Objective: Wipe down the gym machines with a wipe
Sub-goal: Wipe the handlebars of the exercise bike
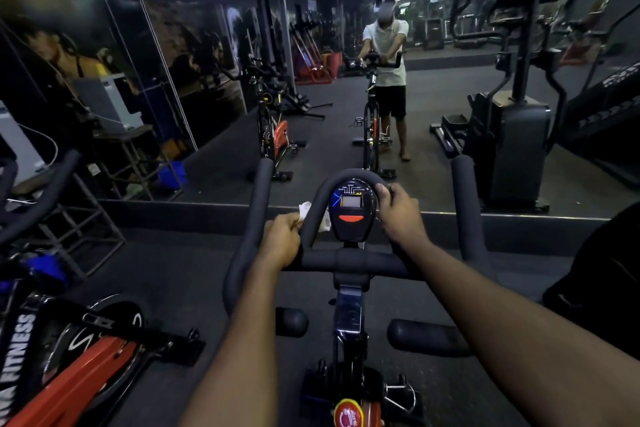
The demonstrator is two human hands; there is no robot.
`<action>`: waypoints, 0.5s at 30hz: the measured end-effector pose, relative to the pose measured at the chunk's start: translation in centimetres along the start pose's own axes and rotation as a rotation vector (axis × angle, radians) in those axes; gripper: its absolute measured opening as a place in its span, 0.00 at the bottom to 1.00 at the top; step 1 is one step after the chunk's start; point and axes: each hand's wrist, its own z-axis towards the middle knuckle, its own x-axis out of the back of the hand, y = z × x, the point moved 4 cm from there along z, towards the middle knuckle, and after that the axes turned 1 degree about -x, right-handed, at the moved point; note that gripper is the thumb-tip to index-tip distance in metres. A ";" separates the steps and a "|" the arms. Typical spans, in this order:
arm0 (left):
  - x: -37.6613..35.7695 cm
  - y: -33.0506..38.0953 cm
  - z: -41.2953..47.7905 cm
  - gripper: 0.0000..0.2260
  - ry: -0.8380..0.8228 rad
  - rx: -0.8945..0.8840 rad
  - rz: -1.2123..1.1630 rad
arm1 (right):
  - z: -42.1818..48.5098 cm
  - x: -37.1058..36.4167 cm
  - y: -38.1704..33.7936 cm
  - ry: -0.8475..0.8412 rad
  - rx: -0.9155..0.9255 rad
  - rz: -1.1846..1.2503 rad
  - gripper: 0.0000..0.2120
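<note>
The left hand [282,241] pinches a crumpled white wipe [305,210] against the left side of the spin bike's looped handlebar [353,175], just left of the console [351,215]. The right hand [398,211] curls its fingers round the loop's right side. The wipe looks thin, soft and light, so it is best held bunched; how far it wraps behind the bar is hidden, as are the left fingertips.

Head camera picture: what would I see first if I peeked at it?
Two hands are right in the middle. The left hand holds a white wipe against the black handlebar, and the right hand grips the same handlebar beside the console with its red button. Straight ahead, a big mirror shows the person standing at the bike. At lower left, another bike's orange frame stands out.
</note>
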 end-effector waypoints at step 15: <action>-3.6 4.4 -10.7 0.25 0.198 0.011 0.198 | -0.7 0.0 -0.3 -0.036 -0.054 -0.027 0.19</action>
